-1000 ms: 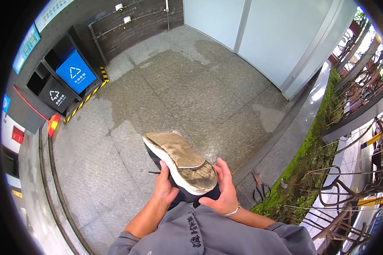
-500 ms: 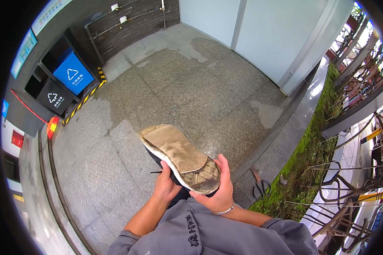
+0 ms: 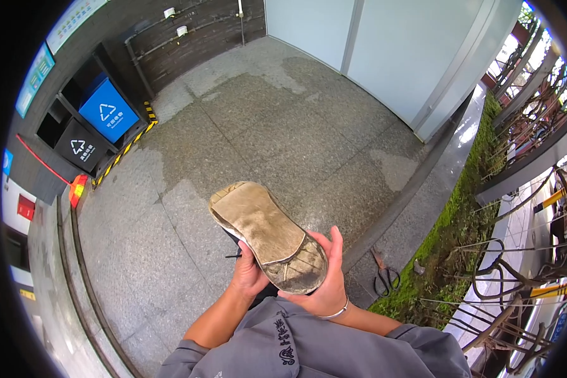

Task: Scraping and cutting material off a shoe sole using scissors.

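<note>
A worn shoe (image 3: pixel 299 271) is held sole up in front of me, its toe pointing down to the right or its heel there; I cannot tell which. Over much of the sole lies a tan, sole-shaped sheet (image 3: pixel 258 222), with dirty tread showing beyond both its ends. My left hand (image 3: pixel 249 274) grips the shoe's near left side, thumb along the edge. Around the lower right end my right hand (image 3: pixel 324 277) is wrapped, with fingers on the far side. A dark lace end sticks out beside my left thumb. The shoe's upper is mostly hidden underneath.
Black-handled scissors (image 3: pixel 385 277) lie on the ledge at right, beside moss (image 3: pixel 447 246) and bare vines. Blue and black bins (image 3: pixel 109 110) stand at the far left, near a red-handled broom (image 3: pixel 77 190). Pale panels (image 3: pixel 403 57) rise behind the partly wet stone floor (image 3: pixel 264 126).
The shoe has tilted so that its sole faces me more squarely, and less of the white side edge shows. Both hands keep their hold on it.
</note>
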`<state>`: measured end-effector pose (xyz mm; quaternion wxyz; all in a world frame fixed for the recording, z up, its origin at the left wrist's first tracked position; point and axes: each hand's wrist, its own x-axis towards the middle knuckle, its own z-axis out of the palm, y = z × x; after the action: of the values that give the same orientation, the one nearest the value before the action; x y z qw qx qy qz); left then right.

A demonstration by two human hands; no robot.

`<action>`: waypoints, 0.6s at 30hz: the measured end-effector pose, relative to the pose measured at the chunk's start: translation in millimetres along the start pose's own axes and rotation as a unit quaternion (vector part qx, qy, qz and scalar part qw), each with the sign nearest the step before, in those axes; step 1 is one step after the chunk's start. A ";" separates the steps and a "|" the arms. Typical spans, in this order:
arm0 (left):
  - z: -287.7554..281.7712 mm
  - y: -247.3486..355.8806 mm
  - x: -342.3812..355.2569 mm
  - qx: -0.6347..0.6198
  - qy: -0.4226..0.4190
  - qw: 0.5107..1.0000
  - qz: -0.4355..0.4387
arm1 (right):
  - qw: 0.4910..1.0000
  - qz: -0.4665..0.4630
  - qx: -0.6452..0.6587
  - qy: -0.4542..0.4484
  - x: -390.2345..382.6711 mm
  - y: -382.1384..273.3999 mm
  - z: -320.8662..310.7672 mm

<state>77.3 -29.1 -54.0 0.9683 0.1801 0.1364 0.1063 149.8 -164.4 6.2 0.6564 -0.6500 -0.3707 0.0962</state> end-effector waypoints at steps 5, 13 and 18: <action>18.5 8.5 -10.1 0.111 0.030 0.991 0.060 | 0.985 0.078 0.145 0.041 1.7 -0.1 -1.7; 54.2 31.7 -6.6 0.222 0.009 0.961 0.163 | 0.797 0.256 0.532 0.126 13.4 14.8 -15.8; 31.4 31.2 -17.4 0.195 0.059 0.963 0.174 | 0.788 0.252 0.530 0.185 15.6 26.2 -18.8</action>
<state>65.6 -15.1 -10.1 0.8712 0.3795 0.1783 0.2553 181.6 -166.0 -10.1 0.9061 -0.2762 0.0441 0.3174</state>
